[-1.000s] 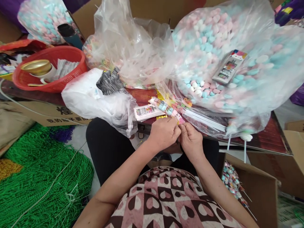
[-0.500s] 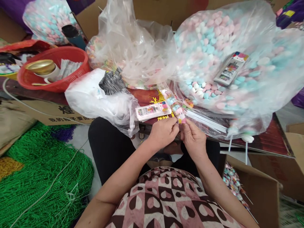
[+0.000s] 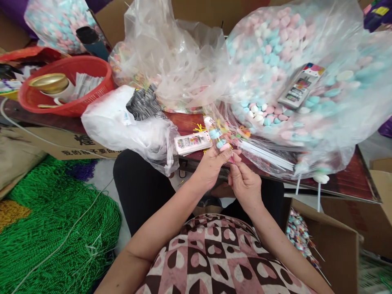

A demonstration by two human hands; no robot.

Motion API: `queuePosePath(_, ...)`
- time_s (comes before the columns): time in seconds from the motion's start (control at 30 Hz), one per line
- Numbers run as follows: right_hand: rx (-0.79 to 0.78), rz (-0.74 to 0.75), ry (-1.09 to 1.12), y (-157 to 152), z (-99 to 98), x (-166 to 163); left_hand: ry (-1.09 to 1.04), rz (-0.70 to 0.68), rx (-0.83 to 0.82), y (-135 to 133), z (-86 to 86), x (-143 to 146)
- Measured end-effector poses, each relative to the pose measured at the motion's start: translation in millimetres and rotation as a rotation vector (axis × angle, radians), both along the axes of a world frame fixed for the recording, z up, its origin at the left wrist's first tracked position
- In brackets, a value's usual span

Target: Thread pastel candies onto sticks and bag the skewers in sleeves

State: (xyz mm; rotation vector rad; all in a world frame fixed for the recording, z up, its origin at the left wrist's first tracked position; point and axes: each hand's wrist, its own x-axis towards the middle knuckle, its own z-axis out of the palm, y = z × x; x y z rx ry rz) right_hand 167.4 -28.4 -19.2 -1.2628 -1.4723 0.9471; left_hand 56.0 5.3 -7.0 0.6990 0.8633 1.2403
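Note:
My left hand [image 3: 211,167] pinches the lower end of a slim clear packet of pink, white and blue candies [image 3: 217,135], which stands tilted up above the table edge. My right hand [image 3: 243,183] is closed just beside it, fingertips meeting the left hand at the packet's base; what it pinches is too small to make out. A flat printed card packet [image 3: 192,142] and some gold twist ties [image 3: 199,128] lie on the dark red table [image 3: 352,179] just behind my hands.
Big clear bags of pink and blue candies [image 3: 275,61] fill the table's back and right. A crumpled white bag [image 3: 122,126] lies left, a red basket [image 3: 65,87] with a gold tin beyond it. Green cord [image 3: 52,228] heaps at lower left. A cardboard box of lollipops [image 3: 301,239] stands at lower right.
The candy packet has swung from lying slanted on the table to standing more upright in my left hand. Both hands have stayed close together at its base.

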Motion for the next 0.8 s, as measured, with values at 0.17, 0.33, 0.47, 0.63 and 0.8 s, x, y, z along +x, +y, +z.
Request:
queuePosePath(0.17,-0.014,-0.005,0.008,0.1,-4.5,-5.0,-0.061,-0.039,-0.099,-2.9,-4.5,1.0)
queuePosePath(0.33,-0.117,0.237,-0.118,13.3,15.6,16.8,-0.109,-0.064,-0.13,-3.3,5.7,-6.1)
queuePosePath(0.47,-0.135,0.071,0.081,27.0,32.2,40.4,-0.134,-0.146,-0.051,-5.8,16.7,-10.9)
queuePosePath(0.63,-0.376,0.169,0.514,28.3,38.6,40.8,-0.255,-0.618,-0.102,-19.1,18.0,0.1)
queuePosePath(0.8,-0.427,0.207,0.592,20.9,37.6,35.6,0.04,-0.695,0.024,-24.6,17.3,5.8)
